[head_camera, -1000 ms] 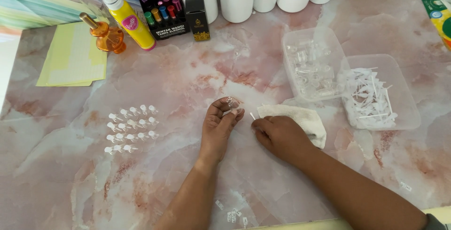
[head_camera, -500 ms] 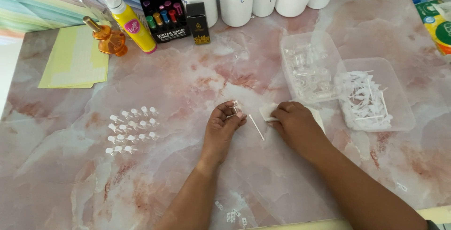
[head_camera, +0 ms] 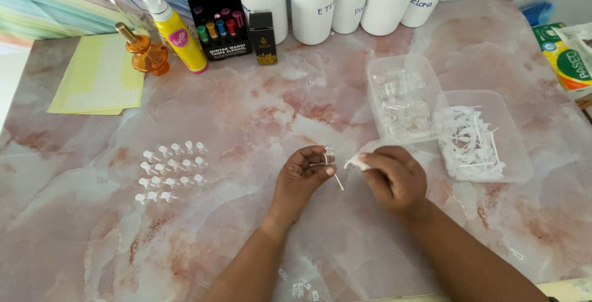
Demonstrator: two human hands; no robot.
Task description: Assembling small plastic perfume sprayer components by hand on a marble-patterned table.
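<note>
While left hand point(head_camera: 302, 175) pinches sprayer point(head_camera: 330, 160), right hand point(head_camera: 394, 175) grips cloth point(head_camera: 357, 162).

Small clear vial point(head_camera: 329, 155) with thin white tube — upright, pinched just above the tabletop.

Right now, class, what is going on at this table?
A person sits at a marbled pink table. The left hand pinches a tiny clear vial with a thin white tube hanging from it. The right hand holds a white cloth beside it. Rows of finished vials stand to the left; two clear trays of parts lie to the right.
</note>
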